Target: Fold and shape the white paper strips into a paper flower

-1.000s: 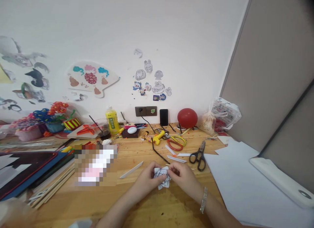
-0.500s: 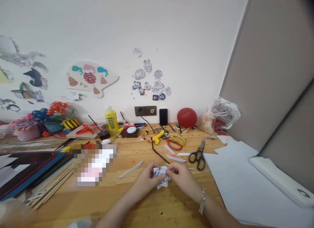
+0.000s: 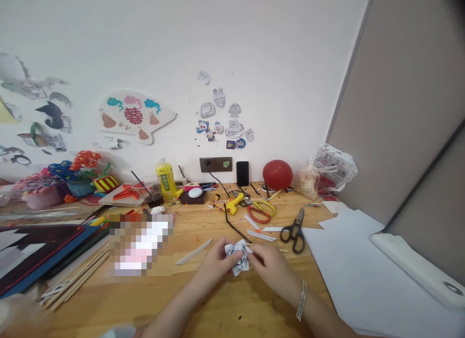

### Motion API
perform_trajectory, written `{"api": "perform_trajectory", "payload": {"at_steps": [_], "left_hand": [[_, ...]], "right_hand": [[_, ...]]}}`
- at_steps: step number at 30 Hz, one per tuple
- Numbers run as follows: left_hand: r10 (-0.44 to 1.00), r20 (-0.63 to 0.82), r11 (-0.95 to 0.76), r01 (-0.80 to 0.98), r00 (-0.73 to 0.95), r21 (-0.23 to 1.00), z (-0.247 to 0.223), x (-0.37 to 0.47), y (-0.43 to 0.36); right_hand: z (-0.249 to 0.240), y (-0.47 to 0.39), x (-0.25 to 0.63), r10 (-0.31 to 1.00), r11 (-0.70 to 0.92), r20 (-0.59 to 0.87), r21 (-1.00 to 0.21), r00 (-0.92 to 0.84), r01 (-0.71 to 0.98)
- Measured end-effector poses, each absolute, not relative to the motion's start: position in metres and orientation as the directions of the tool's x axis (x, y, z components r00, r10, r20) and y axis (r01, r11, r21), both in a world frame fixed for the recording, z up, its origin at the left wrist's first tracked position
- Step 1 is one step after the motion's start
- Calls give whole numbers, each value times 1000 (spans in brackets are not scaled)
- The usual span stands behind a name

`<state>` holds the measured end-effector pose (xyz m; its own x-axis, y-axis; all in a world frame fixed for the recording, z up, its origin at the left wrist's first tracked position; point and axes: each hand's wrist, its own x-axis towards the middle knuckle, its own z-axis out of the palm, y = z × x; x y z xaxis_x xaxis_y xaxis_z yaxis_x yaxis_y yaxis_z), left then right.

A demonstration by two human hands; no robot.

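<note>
A folded white paper piece with several pointed layers, like a flower (image 3: 240, 264), is held above the wooden table (image 3: 203, 309). My left hand (image 3: 220, 260) grips its left side, the thumb lying across the front. On its right side, my right hand (image 3: 267, 260) pinches the edge with fingers closed; a bracelet is on that wrist. Beyond the hands lie white paper strips (image 3: 194, 252) and a black stick (image 3: 236, 229). Black-handled scissors (image 3: 293, 233) rest to the right.
White sheets (image 3: 366, 260) cover the right side. Behind are a yellow glue gun (image 3: 235, 203), red-and-yellow-handled scissors (image 3: 262, 212), a red balloon (image 3: 277, 174) and a yellow bottle (image 3: 166, 179). Wooden sticks (image 3: 80, 277) lie left, near a blurred shape at the lower left corner.
The paper piece has risen slightly and turned, showing more of its layered face. My right hand has shifted a little down, its fingers closer around the edge.
</note>
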<state>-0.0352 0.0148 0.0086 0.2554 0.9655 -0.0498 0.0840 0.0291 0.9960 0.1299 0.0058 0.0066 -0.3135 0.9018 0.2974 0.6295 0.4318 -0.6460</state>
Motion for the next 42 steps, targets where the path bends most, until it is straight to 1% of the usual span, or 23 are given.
{"api": "perform_trajectory", "payload": {"at_steps": [3, 5, 7, 9, 13, 15, 17, 19, 21, 24, 27, 30, 33, 39, 42], "left_hand": [[961, -57, 38, 73, 272, 997, 14, -34, 13], [957, -48, 34, 53, 287, 998, 15, -34, 13], [954, -42, 30, 43, 296, 999, 14, -34, 13], [955, -33, 19, 52, 295, 998, 12, -34, 13], [953, 19, -37, 55, 302, 998, 11, -33, 13], [951, 24, -38, 39, 309, 998, 12, -34, 12], [949, 23, -32, 26, 314, 999, 12, -34, 12], [950, 34, -45, 28, 309, 999, 11, -34, 12], [955, 62, -86, 67, 291, 994, 7, -34, 13], [965, 118, -167, 197, 236, 966, 2, -33, 11], [968, 158, -212, 300, 195, 930, 0, -32, 8], [970, 169, -219, 324, 175, 920, 4, -31, 6], [966, 168, -226, 337, 195, 914, 7, -31, 4], [960, 172, -251, 407, 219, 878, 8, -32, 6], [959, 173, -259, 447, 223, 857, 11, -32, 5]], "right_hand": [[8, 6, 131, 900, 435, 291, -662, -325, 610], [9, 5, 133, 904, 427, 303, -676, -301, 601], [10, 4, 135, 904, 428, 345, -694, -254, 580], [11, 4, 136, 889, 456, 398, -720, -226, 524], [12, 6, 136, 860, 508, 428, -768, -277, 390], [14, 6, 136, 853, 517, 431, -774, -294, 366], [16, 6, 137, 846, 531, 443, -753, -298, 387], [18, 4, 137, 833, 553, 460, -691, -306, 466], [19, 1, 136, 810, 579, 496, -583, -315, 570], [17, -3, 133, 775, 588, 541, -427, -327, 687], [14, -6, 130, 777, 551, 539, -332, -325, 766], [13, -7, 128, 786, 522, 527, -286, -324, 803], [13, -8, 127, 785, 508, 523, -235, -332, 829], [13, -9, 126, 710, 507, 593, -54, -381, 860], [12, -10, 125, 707, 508, 584, -24, -400, 861]]}}
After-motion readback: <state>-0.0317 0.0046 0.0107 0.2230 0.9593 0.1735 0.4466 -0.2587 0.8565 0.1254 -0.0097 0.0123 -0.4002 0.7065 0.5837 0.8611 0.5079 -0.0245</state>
